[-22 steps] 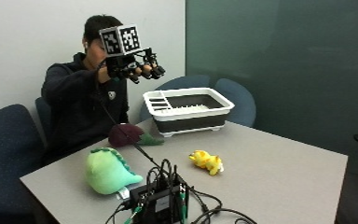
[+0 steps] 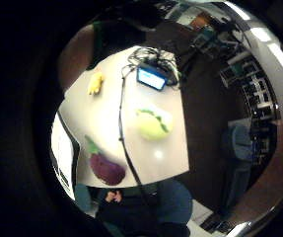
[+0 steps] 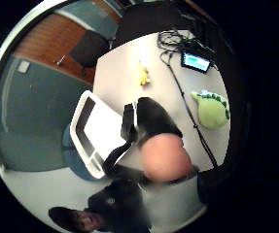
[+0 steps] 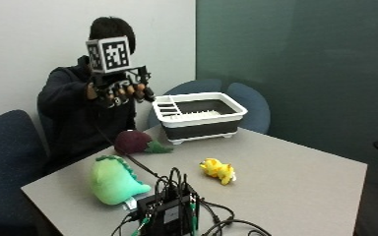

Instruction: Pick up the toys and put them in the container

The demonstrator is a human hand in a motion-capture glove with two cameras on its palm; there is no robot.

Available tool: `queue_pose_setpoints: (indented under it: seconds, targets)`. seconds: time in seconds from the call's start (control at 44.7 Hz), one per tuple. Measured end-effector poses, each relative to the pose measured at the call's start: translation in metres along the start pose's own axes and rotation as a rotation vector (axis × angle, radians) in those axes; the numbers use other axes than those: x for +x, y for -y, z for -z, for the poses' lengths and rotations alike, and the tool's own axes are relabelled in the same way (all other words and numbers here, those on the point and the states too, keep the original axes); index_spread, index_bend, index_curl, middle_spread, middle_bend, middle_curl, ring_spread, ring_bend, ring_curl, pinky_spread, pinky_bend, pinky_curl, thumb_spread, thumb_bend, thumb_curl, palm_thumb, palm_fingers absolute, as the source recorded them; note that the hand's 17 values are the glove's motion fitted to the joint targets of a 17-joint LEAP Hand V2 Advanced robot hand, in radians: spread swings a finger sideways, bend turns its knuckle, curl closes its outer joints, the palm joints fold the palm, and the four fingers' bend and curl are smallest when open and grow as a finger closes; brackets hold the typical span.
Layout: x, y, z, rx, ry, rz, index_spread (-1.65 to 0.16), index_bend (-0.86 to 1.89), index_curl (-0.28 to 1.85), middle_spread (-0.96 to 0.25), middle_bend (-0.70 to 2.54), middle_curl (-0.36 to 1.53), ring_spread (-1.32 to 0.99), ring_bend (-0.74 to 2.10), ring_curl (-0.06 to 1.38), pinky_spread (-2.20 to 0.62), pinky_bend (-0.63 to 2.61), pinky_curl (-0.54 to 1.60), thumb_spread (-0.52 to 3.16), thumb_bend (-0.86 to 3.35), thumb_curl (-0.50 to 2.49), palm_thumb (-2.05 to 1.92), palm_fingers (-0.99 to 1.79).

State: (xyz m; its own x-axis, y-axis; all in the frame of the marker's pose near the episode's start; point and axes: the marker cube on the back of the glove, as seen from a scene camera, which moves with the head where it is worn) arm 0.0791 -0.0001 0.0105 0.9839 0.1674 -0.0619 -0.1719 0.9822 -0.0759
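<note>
My gloved right hand (image 4: pixel 119 91) hangs empty, fingers loosely curled, above the table's (image 4: pixel 294 172) far edge, where the plush eggplant (image 4: pixel 137 141) partly hides behind the white ribbed dish-rack container (image 4: pixel 201 117).

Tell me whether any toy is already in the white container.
No: the container holds no toys; the eggplant toy, green dinosaur toy and yellow toy all lie on the table.

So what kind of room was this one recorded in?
Probably an office meeting room: a plain grey table with padded blue chairs round it, and a frosted glass partition behind. The dish-rack container looks brought in.
</note>
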Motion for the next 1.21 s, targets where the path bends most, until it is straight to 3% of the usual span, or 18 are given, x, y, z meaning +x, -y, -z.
queue_pose_setpoints:
  seconds: [0.201, 0.425, 0.537, 0.649, 0.783, 0.895, 1.051, 1.208]
  targets:
    - [0.091, 0.032, -0.07, -0.097, -0.012, -0.043, -0.27, 0.17, 0.25, 0.01, 0.18, 0.21, 0.02, 0.2, 0.07, 0.04, 0.68, 0.27, 1.35, 0.02, 0.21, 0.03, 0.01]
    - [0.115, 0.021, -0.169, -0.302, 0.083, -0.172, -0.3, 0.11, 0.23, 0.02, 0.05, 0.16, 0.04, 0.23, 0.12, 0.06, 0.99, 0.36, 1.29, -0.01, 0.25, 0.05, -0.17]
    - [0.125, 0.018, -0.197, -0.304, 0.12, -0.154, -0.32, 0.11, 0.22, 0.03, 0.07, 0.13, 0.05, 0.41, 0.17, 0.05, 1.18, 0.41, 1.27, 0.03, 0.28, 0.17, 0.05]
    - [0.13, 0.014, -0.207, -0.177, 0.15, -0.121, -0.32, 0.11, 0.2, 0.02, 0.18, 0.14, 0.03, 0.71, 0.23, -0.02, 1.17, 0.39, 1.27, 0.09, 0.32, 0.31, 0.31]
    - [0.123, 0.012, -0.206, 0.07, 0.097, -0.078, -0.3, 0.15, 0.19, -0.06, 0.46, 0.24, -0.13, 1.01, 0.31, -0.17, 1.03, 0.34, 1.27, 0.19, 0.39, 0.52, 0.85]
    - [0.111, 0.017, -0.199, 0.146, 0.036, -0.07, -0.31, 0.18, 0.21, -0.12, 0.65, 0.31, -0.2, 1.14, 0.38, -0.27, 0.98, 0.34, 1.08, 0.21, 0.48, 0.66, 1.07]
    - [0.087, 0.023, -0.148, 0.126, 0.093, 0.019, -0.35, 0.29, 0.28, -0.18, 0.84, 0.42, -0.26, 1.2, 0.46, -0.33, 0.97, 0.38, 0.84, 0.22, 0.57, 0.75, 1.15]
    - [-0.003, -0.01, -0.047, 0.237, 0.209, 0.145, -0.39, 0.43, 0.35, -0.21, 0.98, 0.5, -0.3, 1.24, 0.49, -0.36, 0.99, 0.41, 0.65, 0.2, 0.64, 0.76, 1.14]
